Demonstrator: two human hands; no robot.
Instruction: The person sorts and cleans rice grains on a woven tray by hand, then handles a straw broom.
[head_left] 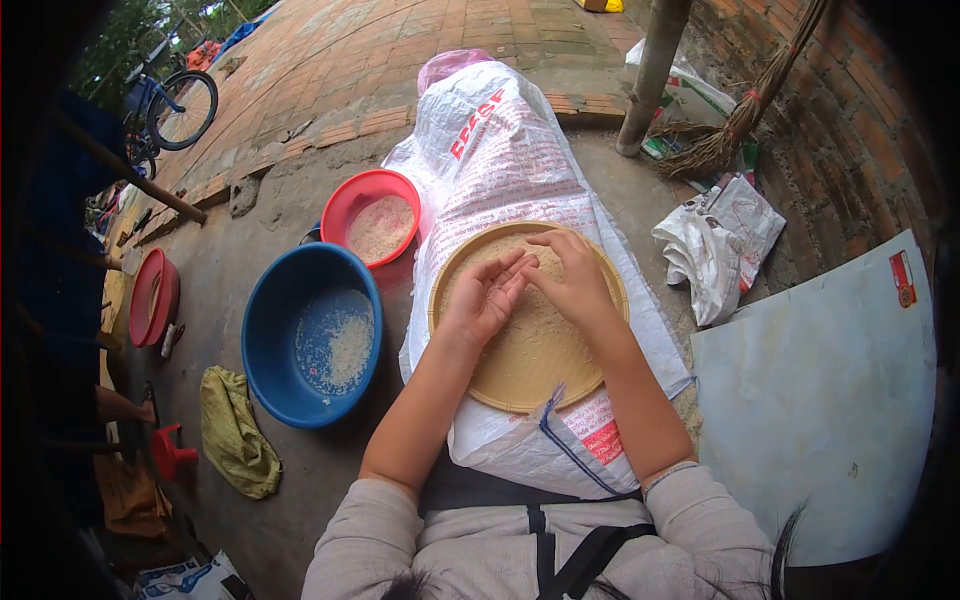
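A round woven bamboo winnowing tray (520,385) with a layer of pale rice grains rests on a white woven sack (500,150) in front of me. Over its upper left part, my left hand (490,297) is turned palm up and cupped, with what look like a few grains in it. My right hand (572,277) is bent beside it, fingers curled toward the left fingertips in a pinch. Whatever lies between the right fingertips is too small to make out. A blue cord (560,445) lies on the sack's near end.
To the left stand a blue basin (262,330) with white rice and a red basin (335,215) with grain. Further left are another red basin (143,290), a green-yellow sack (235,430) and a person's foot (148,405). A pale sheet (810,400), crumpled sacks (720,245) and a broom (740,125) lie right.
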